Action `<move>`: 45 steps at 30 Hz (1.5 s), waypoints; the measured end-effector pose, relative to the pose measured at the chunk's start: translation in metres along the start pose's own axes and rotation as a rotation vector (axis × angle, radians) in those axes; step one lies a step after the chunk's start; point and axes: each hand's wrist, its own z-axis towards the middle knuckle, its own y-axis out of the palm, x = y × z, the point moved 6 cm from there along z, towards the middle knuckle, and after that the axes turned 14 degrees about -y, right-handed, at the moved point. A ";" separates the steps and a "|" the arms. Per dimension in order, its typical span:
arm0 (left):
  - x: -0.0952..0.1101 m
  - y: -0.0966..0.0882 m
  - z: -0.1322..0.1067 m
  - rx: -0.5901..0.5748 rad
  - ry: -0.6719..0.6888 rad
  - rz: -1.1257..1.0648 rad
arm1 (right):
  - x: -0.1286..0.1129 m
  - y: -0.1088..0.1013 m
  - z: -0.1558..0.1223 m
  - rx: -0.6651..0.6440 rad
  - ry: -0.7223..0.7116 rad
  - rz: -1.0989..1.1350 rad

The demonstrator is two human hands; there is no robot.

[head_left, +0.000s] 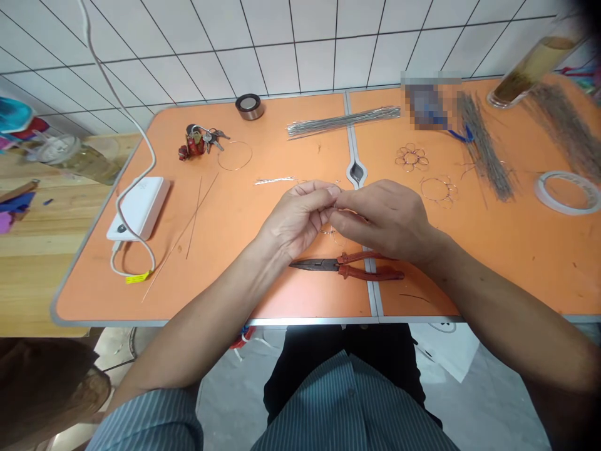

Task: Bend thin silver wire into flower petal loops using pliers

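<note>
Over the middle of the orange table, my left hand (303,216) and my right hand (387,216) meet at the fingertips. Both are closed in a pinch on a thin wire piece (332,232), whose loops show just below the fingers; most of it is hidden by them. Right below the hands lie needle-nose pliers (345,266) with red handles, jaws toward the left. Short silver wire pieces (273,180) rest a little beyond my left hand. Past my right hand are a flower-shaped wire loop (412,157) and a wire ring with small loops (438,190).
A bundle of silver wires (342,122) lies at the back, with a darker wire bundle (486,147) to the right. Around the table are black tape (249,106), keys (211,136), a white power bank (139,210) with a cable, a white tape roll (568,193) and a glass of liquid (530,72).
</note>
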 end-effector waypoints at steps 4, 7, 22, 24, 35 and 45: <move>0.007 -0.001 -0.004 0.006 0.057 0.098 | 0.002 -0.002 0.003 0.027 0.017 0.056; 0.030 -0.009 -0.013 0.091 0.232 0.273 | 0.011 -0.015 0.001 0.146 0.079 0.116; 0.006 0.001 -0.019 -0.005 0.461 1.608 | 0.041 -0.018 -0.018 0.337 0.273 0.119; 0.005 0.000 -0.014 0.025 0.461 1.562 | 0.041 -0.019 -0.017 0.360 0.284 0.149; 0.050 -0.028 -0.016 0.093 0.190 0.368 | 0.059 -0.008 -0.020 0.460 0.668 0.727; 0.036 -0.006 -0.014 0.003 0.225 0.295 | 0.050 0.003 -0.019 0.469 0.768 1.268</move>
